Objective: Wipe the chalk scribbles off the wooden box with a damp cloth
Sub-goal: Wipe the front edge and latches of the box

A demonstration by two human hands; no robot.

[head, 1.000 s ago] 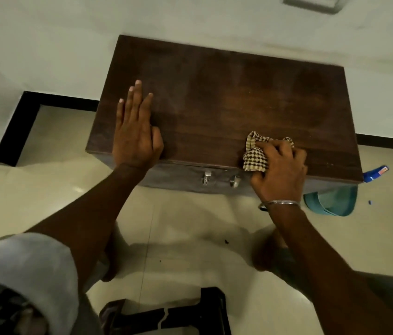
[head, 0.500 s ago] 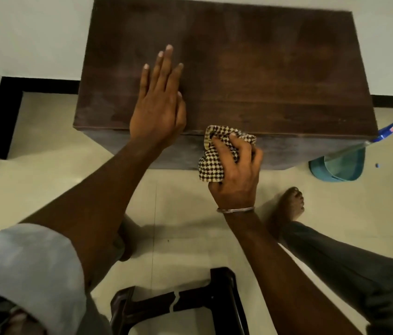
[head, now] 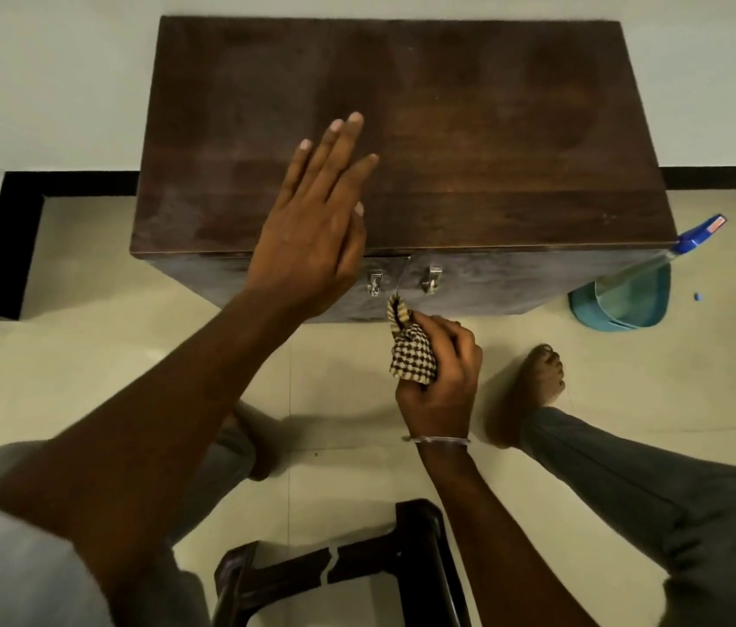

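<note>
Head view, looking down: the wooden box (head: 447, 129) stands on the pale floor (head: 85, 355) against the wall, its dark top reaching out ahead of both hands. The left hand (head: 311, 233) lies over the front edge of the top, fingers straight and only slightly spread, pointing away from the person. Whether the palm presses flat on the wood I cannot tell, as the hand is a little blurred. Just to the right of its wrist, on the box's front face, sit two small metal latches (head: 375, 283), side by side.

The right hand (head: 443, 377) is lower and nearer the person, below the latches, with its fingers curled round a bunched checked cloth (head: 413, 359). The cloth sticks out to the left of the fist, and its top corner reaches the lower part of the front face – touching or just short, I cannot say. A thin metal bangle (head: 436, 440) rings the right wrist.

Right of the right hand a bare foot (head: 535, 391) rests on the floor, and further right, beside the box's corner, stands a teal spray bottle (head: 628, 296) with a blue nozzle. Between the two forearms, close to the person, is the top of a dark stool (head: 339, 563)
</note>
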